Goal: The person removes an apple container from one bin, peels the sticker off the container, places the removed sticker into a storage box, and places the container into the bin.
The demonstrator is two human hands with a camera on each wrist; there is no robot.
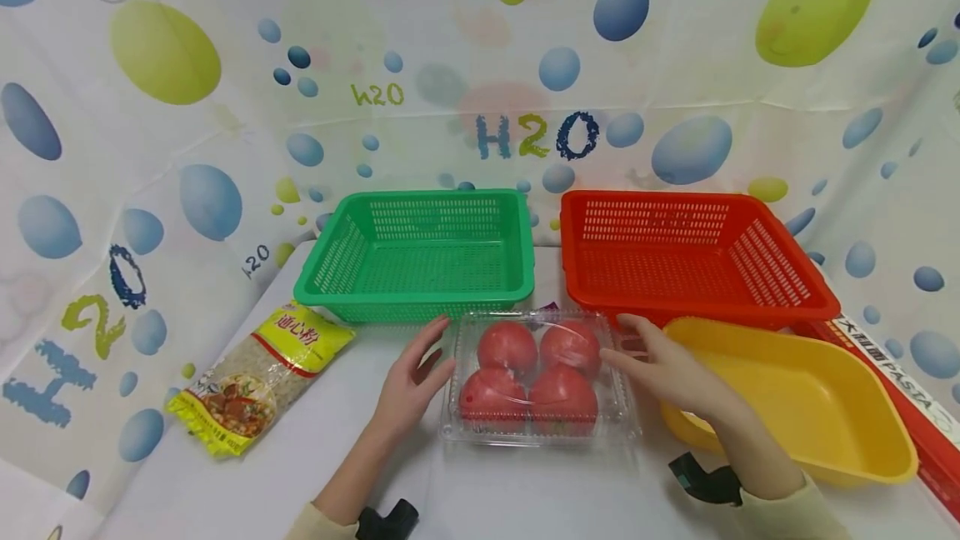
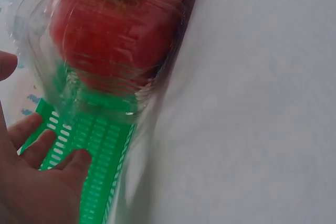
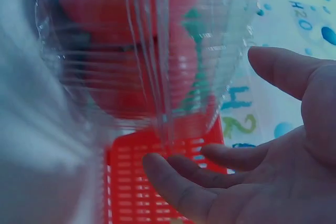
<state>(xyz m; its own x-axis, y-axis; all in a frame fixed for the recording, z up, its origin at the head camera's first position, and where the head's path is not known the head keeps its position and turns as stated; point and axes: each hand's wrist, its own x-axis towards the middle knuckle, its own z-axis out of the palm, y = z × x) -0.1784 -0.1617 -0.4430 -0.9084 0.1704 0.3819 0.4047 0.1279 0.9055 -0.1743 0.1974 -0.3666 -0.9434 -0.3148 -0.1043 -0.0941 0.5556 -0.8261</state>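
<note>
A clear plastic clamshell box (image 1: 540,435) of several red tomatoes (image 1: 493,397) sits lid closed on the white table, between both hands. To its left is my left hand (image 1: 412,386), fingers loosely bent and holding nothing; the left wrist view shows that hand (image 2: 47,182) beside the box's end, a tomato (image 2: 115,30) behind the plastic. On the other side my right hand (image 1: 675,369) has its thumb by the box's right edge. In the right wrist view, its spread fingers (image 3: 181,184) stand apart from the box, with nothing between them.
Behind the box stand a green basket (image 1: 420,307) and a red basket (image 1: 697,307). A yellow basin (image 1: 795,407) lies right of the right hand, beside a long red PASTA package (image 1: 911,398). A yellow bag of pasta (image 1: 258,382) lies at left. A patterned cloth hangs behind.
</note>
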